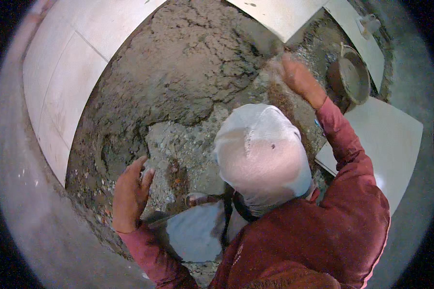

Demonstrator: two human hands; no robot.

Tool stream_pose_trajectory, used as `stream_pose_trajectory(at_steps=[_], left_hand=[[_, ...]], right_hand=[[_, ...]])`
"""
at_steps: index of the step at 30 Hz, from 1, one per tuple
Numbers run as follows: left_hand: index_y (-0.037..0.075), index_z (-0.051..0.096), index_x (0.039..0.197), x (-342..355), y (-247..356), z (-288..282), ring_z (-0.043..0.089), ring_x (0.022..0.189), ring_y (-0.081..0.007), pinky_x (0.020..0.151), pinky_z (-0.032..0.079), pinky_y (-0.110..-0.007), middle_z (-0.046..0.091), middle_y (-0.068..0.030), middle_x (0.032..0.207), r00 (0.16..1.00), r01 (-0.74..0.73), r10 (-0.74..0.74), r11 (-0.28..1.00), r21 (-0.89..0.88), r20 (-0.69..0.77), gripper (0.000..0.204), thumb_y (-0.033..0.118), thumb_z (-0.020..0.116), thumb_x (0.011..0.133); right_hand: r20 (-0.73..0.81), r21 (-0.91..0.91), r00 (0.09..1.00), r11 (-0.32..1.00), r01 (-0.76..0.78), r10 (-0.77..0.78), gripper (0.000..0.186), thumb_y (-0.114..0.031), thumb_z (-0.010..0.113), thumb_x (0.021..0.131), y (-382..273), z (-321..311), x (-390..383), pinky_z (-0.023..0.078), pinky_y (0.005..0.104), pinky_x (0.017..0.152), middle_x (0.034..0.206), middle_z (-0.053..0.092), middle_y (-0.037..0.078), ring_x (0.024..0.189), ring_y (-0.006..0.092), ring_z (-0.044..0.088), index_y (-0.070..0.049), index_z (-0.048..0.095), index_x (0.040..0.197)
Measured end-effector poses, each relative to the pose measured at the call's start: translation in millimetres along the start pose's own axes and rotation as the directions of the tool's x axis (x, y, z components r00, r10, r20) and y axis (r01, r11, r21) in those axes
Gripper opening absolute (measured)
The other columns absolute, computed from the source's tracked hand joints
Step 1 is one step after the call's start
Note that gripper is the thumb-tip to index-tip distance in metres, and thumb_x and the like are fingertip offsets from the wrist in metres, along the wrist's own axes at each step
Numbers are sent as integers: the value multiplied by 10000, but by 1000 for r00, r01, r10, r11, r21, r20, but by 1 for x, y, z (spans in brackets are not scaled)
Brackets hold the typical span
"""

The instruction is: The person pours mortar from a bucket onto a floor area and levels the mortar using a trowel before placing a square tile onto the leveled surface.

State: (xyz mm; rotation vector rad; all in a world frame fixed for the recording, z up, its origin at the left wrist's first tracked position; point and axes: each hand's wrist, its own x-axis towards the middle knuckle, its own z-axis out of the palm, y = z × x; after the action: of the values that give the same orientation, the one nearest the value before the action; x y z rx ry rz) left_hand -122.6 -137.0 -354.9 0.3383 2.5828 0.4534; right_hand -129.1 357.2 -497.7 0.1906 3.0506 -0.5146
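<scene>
My left hand (130,195) hovers at the lower left, over the edge of the gravelly ground (166,144). Its thumb and fingers are apart, and nothing is in it. My right hand (301,79) reaches out at the upper right, close to the corner of a pale floor tile (279,17). Motion blurs its fingers, so I cannot make out their closing or anything in them. Wet, cracked grey mortar (188,58) spreads ahead and to the left of that hand. My bent knee in light trousers (263,154) rises between my arms.
Laid pale tiles (67,72) border the mortar on the left. Beyond my right forearm stands a round mortar-stained bowl (349,77). A loose large tile (386,139) lies on the right. A small clear container (369,25) stands on tile at the far right.
</scene>
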Motion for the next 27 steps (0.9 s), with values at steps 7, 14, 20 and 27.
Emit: stream_pose_trajectory(at_steps=[7, 14, 20, 27], left_hand=[[33, 612, 1254, 21, 9, 7, 667, 981, -393, 852, 522, -440, 683, -214, 1133, 999, -34, 35, 997, -63, 8, 366, 253, 625, 963], [38, 606, 1267, 8, -6, 8, 658, 1004, -400, 868, 516, -450, 681, -215, 1136, 1000, 7, -6, 999, -34, 21, 370, 268, 606, 976], [31, 605, 1269, -4, -6, 1, 641, 1064, -396, 914, 501, -447, 665, -220, 1180, 999, 16, -16, 1000, 3, -44, 383, 281, 605, 978], [32, 605, 1274, -19, 5, -1, 643, 1078, -391, 914, 508, -437, 660, -218, 1196, 997, -56, 56, 998, 0, -55, 385, 252, 638, 961]], right_hand=[[206, 40, 975, 995, -90, 80, 469, -422, 479, 1018, 64, 20, -10, 486, 549, 804, 1009, 634, 329, 939, 484, 628, -12, 536, 1238], [135, 159, 984, 978, -138, 117, 498, -450, 467, 1018, 70, 1, -8, 476, 529, 838, 1050, 638, 313, 991, 496, 606, 5, 537, 1208], [259, -70, 964, 997, -35, 53, 485, -446, 465, 1021, 78, -35, 21, 475, 538, 841, 1029, 633, 315, 998, 491, 605, 17, 554, 1136], [314, -159, 947, 987, -17, 66, 454, -422, 515, 1002, 113, -45, 29, 472, 553, 856, 1009, 656, 282, 994, 492, 611, 18, 563, 1104]])
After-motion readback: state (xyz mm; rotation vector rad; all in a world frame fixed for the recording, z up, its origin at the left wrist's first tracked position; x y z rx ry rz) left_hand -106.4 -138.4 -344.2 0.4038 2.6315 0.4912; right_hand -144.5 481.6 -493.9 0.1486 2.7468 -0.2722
